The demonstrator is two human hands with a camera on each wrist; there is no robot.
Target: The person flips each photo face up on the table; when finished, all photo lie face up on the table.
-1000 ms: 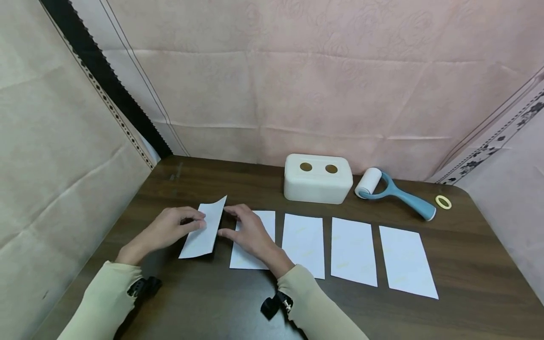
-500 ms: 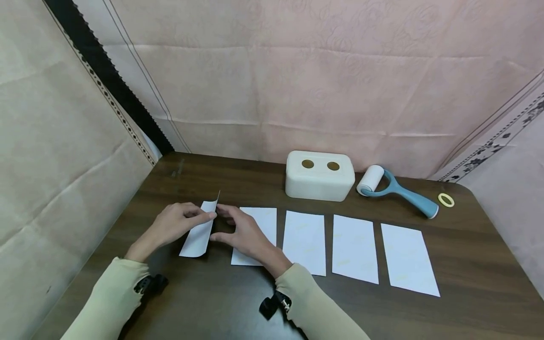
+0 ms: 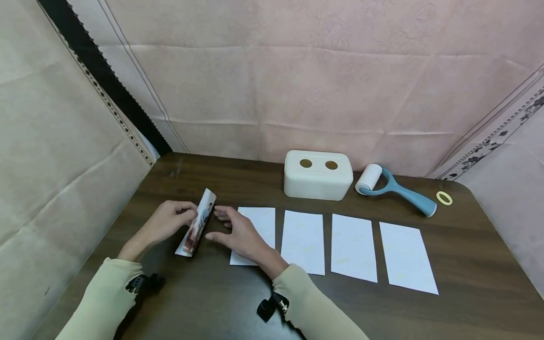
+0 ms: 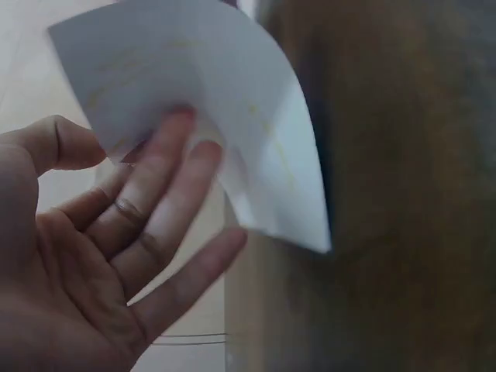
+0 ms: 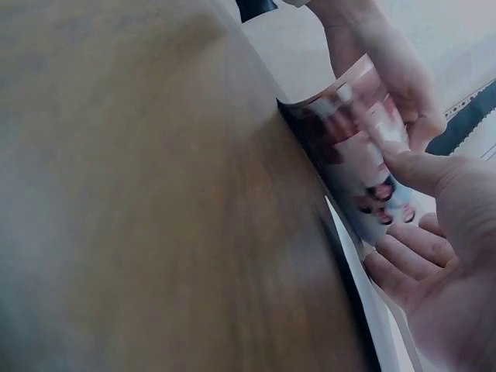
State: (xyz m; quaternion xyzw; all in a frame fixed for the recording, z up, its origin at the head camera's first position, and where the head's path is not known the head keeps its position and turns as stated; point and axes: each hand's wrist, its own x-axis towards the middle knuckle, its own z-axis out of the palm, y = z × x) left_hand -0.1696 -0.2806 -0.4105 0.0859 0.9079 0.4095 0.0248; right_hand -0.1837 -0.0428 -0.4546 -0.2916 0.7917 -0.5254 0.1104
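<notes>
My left hand [image 3: 159, 226] pinches the edge of a curved photo print [image 3: 199, 227] at the table's left; its printed side shows in the head view. Seen from the left wrist, the left hand [image 4: 116, 240] has thumb and index at one corner of the print's white back [image 4: 271, 132], its other fingers spread. My right hand [image 3: 246, 236] is just right of the print, thumb and fingers apart. In the right wrist view, the right hand's [image 5: 457, 248] thumb overlaps the picture side [image 5: 353, 151]; whether it touches is unclear.
Several white sheets lie in a row rightward, from one [image 3: 262, 224] partly under my right hand to the far one [image 3: 408, 257]. Behind them stand a white box [image 3: 318, 182] with two holes, a blue-handled lint roller [image 3: 399, 189] and a yellow ring [image 3: 444, 198].
The print has turned over from its white back to its picture side in the head view. My left hand has drawn back slightly left; the right hand has shifted slightly left since the first frame.
</notes>
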